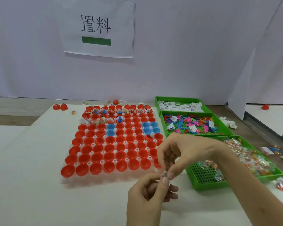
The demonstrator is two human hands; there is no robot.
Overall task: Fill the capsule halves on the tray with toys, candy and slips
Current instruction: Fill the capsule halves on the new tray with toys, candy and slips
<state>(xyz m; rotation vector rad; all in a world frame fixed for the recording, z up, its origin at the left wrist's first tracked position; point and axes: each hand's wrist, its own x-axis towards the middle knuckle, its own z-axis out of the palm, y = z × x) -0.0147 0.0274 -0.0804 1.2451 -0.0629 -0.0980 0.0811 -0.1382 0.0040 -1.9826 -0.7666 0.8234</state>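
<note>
2 hands meet over the worktop at 5 o'clock from the tray, both pinching 1 paper slip. The right hand closes its grip on the upper end with thumb and forefinger. The left hand clasps the lower end in a curled grip.

The slip looks thin, light and limp, so it will probably crease or flutter. I judge it best held by an edge in a light pinch and let go close above a cup.

Capsule halves fill the tray, and only the rows at its 12 o'clock edge carry contents.

3 green bins stand at 3 o'clock of the tray: the slip bin farthest, the toy bin in the middle, the candy bin nearest. The candy packets look crinkly and slippery. The toys look small and rubbery and are likely to tangle.
</note>
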